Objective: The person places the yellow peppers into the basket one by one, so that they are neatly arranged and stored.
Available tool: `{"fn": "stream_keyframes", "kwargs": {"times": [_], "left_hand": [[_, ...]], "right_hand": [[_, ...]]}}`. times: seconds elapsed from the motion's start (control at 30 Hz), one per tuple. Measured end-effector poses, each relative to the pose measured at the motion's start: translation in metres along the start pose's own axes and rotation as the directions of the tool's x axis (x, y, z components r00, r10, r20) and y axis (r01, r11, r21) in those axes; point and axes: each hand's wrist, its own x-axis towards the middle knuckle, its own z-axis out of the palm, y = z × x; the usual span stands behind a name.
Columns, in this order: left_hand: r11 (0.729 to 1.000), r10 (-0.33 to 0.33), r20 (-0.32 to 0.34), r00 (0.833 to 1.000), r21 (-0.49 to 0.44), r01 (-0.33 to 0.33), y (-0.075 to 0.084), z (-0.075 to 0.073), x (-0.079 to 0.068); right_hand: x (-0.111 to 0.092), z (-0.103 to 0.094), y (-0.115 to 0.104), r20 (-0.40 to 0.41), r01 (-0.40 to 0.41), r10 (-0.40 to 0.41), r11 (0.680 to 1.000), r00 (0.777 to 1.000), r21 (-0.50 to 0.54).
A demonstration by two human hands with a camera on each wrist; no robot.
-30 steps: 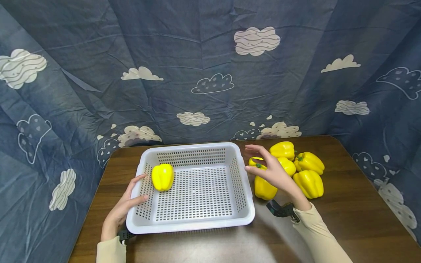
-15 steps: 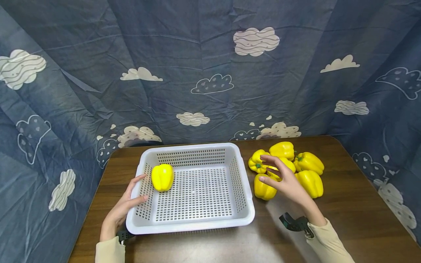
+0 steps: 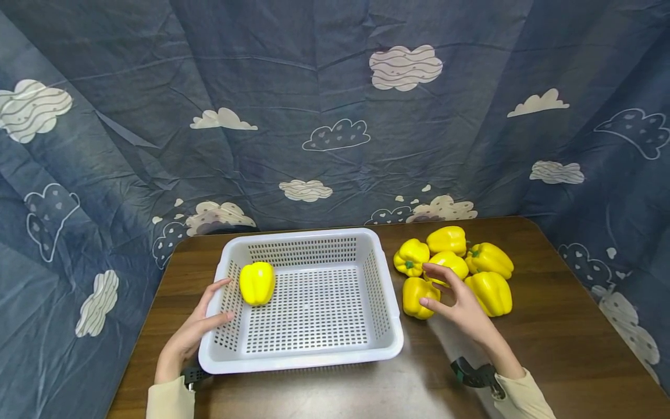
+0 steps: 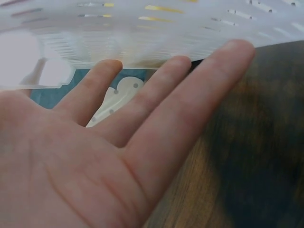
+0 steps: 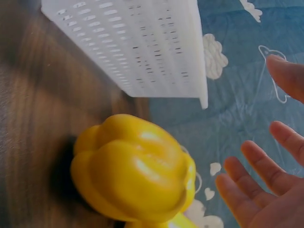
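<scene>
- Right hand (image 3: 464, 307): fingers parted and a little bent, nothing in its grasp; over the table (image 3: 570, 331), at the near side of the peppers.
- Front pepper (image 3: 415, 297): on the table, between basket (image 3: 300, 364) and right hand. Lies left of that palm, by the thumb tip. Right hand much the nearer; left well apart, across the basket.
- Outline squarish from above; no clear long axis, stem not made out.
- Other five peppers (image 3: 491, 293): clustered behind and to the right of the front one.
- Left hand (image 3: 191, 329): grips the basket's left wall, thumb and index over the rim.
- Lone pepper (image 3: 257, 283): inside the basket, close to that wall.
- Head view puts the thumb tip across the front pepper, as if touching. Right wrist view shows air between hand and a pepper, likely the same one, lobes turned to the camera.
- Left wrist view alone shows three straight fingers outside the wall, and yellow through its slots.
</scene>
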Motion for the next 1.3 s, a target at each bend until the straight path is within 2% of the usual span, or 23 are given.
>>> {"fn": "stream_keyframes", "kwargs": {"times": [0.27,0.63,0.97,1.3], "left_hand": [[1.0,0.006,0.005,1.0,0.01,-0.006,0.0,-0.001,0.001],[1.0,0.012,0.026,1.0,0.006,-0.012,0.0,-0.004,0.001],[1.0,0.011,0.018,1.0,-0.018,-0.011,0.0,-0.003,0.001],[1.0,-0.007,0.008,1.0,-0.018,0.008,0.0,-0.002,0.0]], "right_hand": [[-0.011,0.0,0.013,-0.021,-0.008,0.007,0.999,1.0,-0.036],[-0.019,0.001,0.027,-0.047,0.012,-0.013,1.0,0.999,-0.027],[-0.022,0.002,0.034,-0.059,-0.003,0.0,0.999,0.998,-0.045],[-0.021,0.005,0.039,-0.07,-0.045,0.037,0.992,0.997,-0.12]]}}
